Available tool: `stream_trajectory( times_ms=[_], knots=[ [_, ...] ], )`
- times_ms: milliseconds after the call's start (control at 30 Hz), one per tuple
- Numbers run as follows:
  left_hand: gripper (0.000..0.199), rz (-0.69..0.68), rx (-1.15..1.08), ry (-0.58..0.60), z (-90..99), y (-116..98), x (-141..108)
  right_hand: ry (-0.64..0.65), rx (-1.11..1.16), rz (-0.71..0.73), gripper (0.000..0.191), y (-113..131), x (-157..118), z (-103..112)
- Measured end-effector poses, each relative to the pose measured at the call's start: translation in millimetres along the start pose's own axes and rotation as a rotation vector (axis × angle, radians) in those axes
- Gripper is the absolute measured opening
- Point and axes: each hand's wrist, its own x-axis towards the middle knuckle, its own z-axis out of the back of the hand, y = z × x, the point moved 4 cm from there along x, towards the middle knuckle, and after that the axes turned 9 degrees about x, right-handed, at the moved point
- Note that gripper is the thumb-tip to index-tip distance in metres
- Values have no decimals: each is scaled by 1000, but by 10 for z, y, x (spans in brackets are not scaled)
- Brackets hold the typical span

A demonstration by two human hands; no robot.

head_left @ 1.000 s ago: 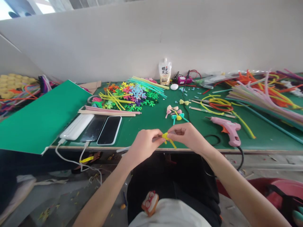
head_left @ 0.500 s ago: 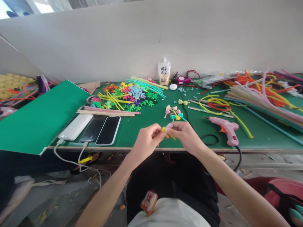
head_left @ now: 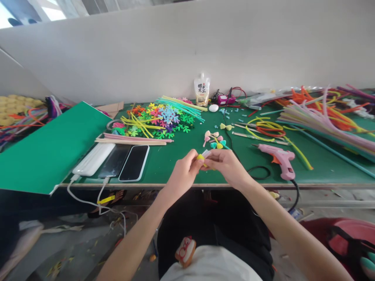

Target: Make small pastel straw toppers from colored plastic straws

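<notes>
Near the table's front edge my two hands meet over a small yellow pipe-cleaner piece (head_left: 200, 157). My left hand (head_left: 187, 168) pinches it between thumb and fingers. Closed against it from the other side is my right hand (head_left: 227, 164), with a whitish translucent strip (head_left: 206, 153) sticking up by its fingertips. What else its fingers grip is partly hidden. Just beyond lie several small pink, teal and yellow bow-like pieces (head_left: 216, 139), and a pale yellow bow (head_left: 226, 127). To the right a pink glue gun (head_left: 278, 158) rests on its side.
Two phones (head_left: 134, 163) and a white power bank (head_left: 93, 159) lie left, beside a green board (head_left: 55, 148). Behind them is a pile of colourful snowflake pieces (head_left: 164, 117). Bundles of pipe cleaners (head_left: 322, 125) spread at right. A black cord (head_left: 230, 140) crosses the green table (head_left: 175, 152).
Both hands stay together in nearly the same place. The yellow piece has turned slightly in the fingers, and its lower yellow end, visible before, is now mostly covered by my right hand.
</notes>
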Motion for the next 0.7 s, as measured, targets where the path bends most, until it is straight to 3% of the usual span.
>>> stream_trajectory(
  times_ms=[300, 433, 700],
  knots=[
    [20, 57, 177, -81, -25, -4, 33, -10, -69, 10, 20, 64, 8, -42],
    [24, 13, 225, -105, -52, -10, 38, 7, -50, -12, 22, 25, 21, -27],
    [23, -38, 374, -166, -91, -40, 49, -96, -39, -38, 27, -63, 84, 15]
  ],
)
